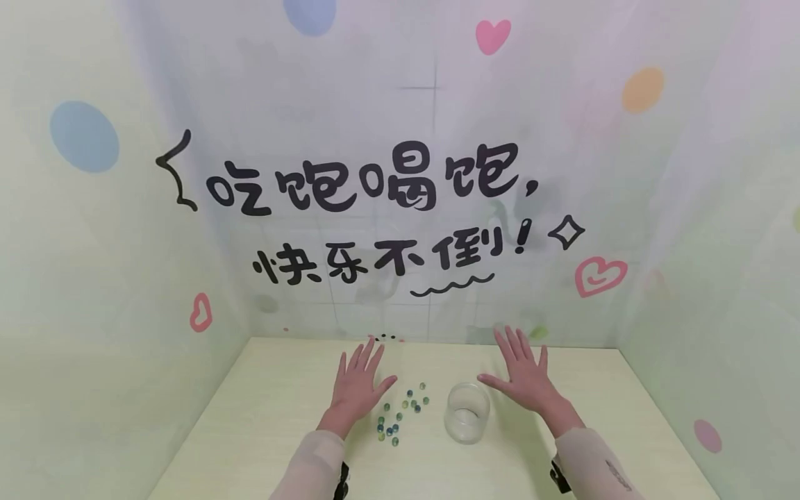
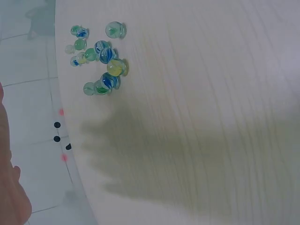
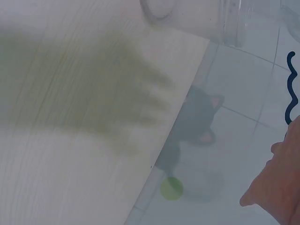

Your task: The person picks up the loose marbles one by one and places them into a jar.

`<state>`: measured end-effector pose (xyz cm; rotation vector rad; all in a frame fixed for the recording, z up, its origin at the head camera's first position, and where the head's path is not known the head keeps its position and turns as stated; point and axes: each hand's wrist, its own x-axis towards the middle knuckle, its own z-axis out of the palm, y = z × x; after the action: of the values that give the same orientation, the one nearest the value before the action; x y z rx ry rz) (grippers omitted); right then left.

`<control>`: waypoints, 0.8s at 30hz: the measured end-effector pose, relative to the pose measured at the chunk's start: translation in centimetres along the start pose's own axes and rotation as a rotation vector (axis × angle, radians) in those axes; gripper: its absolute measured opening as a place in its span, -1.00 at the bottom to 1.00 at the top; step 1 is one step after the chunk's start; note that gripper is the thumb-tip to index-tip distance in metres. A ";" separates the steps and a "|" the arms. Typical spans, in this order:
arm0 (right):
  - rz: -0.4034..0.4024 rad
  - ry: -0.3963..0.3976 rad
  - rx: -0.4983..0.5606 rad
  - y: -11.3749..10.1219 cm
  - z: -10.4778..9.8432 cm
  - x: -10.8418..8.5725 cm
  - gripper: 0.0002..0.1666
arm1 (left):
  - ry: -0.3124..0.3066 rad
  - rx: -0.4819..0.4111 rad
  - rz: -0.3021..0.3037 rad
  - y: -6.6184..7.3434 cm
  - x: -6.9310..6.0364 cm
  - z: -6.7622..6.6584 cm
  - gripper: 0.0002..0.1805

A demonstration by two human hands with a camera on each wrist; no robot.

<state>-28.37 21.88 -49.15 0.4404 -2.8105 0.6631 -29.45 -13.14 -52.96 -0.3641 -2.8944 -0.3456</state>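
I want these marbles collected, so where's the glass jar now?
In the head view, the glass jar stands on the table, with the marbles to its left and the right hand to its upper right.
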 end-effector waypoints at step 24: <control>-0.031 -0.096 0.293 -0.3 3.4 -2.7 0.29 | -0.023 -0.023 -0.013 -0.8 -1.4 2.2 -0.17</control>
<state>-26.22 20.66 -52.69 0.5800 -2.7949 1.0804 -28.73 -13.66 -55.56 -0.3551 -2.9183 -0.3791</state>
